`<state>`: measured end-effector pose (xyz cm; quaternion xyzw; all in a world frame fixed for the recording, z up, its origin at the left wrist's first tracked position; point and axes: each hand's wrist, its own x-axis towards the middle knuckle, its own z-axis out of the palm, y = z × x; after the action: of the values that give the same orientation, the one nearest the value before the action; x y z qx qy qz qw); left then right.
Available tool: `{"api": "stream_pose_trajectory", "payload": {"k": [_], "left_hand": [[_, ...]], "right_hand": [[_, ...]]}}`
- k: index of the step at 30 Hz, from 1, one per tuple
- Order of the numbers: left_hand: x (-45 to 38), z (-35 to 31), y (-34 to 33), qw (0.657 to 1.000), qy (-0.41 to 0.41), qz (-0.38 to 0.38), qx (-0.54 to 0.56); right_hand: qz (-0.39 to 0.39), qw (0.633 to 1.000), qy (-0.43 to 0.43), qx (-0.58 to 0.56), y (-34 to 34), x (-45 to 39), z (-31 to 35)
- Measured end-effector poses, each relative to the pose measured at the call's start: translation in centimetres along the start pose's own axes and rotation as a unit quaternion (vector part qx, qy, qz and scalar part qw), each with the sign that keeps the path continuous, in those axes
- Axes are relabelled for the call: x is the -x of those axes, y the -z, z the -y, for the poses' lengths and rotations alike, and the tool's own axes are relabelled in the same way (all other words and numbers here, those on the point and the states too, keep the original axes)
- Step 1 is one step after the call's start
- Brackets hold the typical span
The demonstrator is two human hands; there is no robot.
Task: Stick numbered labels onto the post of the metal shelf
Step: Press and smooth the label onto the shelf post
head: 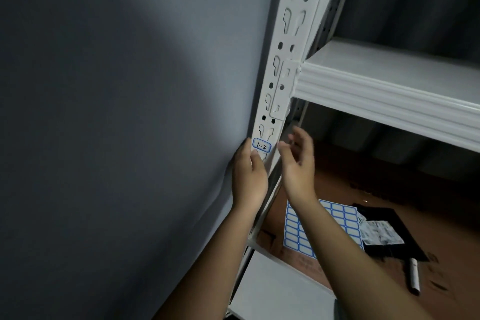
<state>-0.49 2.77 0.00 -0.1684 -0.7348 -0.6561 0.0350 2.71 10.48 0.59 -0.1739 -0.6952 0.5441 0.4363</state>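
A white slotted metal post [288, 41] rises at the shelf's left front corner. A blue-bordered label [261, 146] marked "1-2" sits stuck across the post low down. My left hand [250, 176] lies against the post's left edge, its thumb touching the post just below the label's left end. My right hand [298, 161] hovers just right of the post with fingers loosely spread, holding nothing. A sheet of blank blue-bordered labels [337, 218] lies on the brown lower shelf board, partly hidden by my right forearm.
A white shelf beam [384, 101] juts right from the post above my hands. A grey wall [117, 125] stands close on the left. On the lower board lie a black pouch [384, 218], a printed packet [381, 234] and a marker pen [414, 275].
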Motion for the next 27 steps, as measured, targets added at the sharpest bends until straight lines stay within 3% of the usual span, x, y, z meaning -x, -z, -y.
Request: {"api": "stream_pose_trajectory", "payload": {"k": [3,9,15,27], "left_hand": [[-0.7,-0.8,-0.6,0.995,0.045,-0.011,0.093],[-2.4,-0.4,-1.2,0.954,0.159,0.070,0.246],[-2.9,1.1,-1.0,0.929,0.146,0.132,0.314],[-3.7,1.7,-1.6,0.890,0.172,0.132,0.402]], "right_hand": [[0.085,0.996,-0.007,-0.041,-0.5,-0.3,-0.5],[0.123,0.989,-0.007,-0.082,-0.5,-0.7,-1.7],[0.101,0.987,-0.046,-0.119,-1.1,-0.5,-1.9],[0.132,0.981,-0.094,-0.103,-0.1,-1.0,-1.1]]}}
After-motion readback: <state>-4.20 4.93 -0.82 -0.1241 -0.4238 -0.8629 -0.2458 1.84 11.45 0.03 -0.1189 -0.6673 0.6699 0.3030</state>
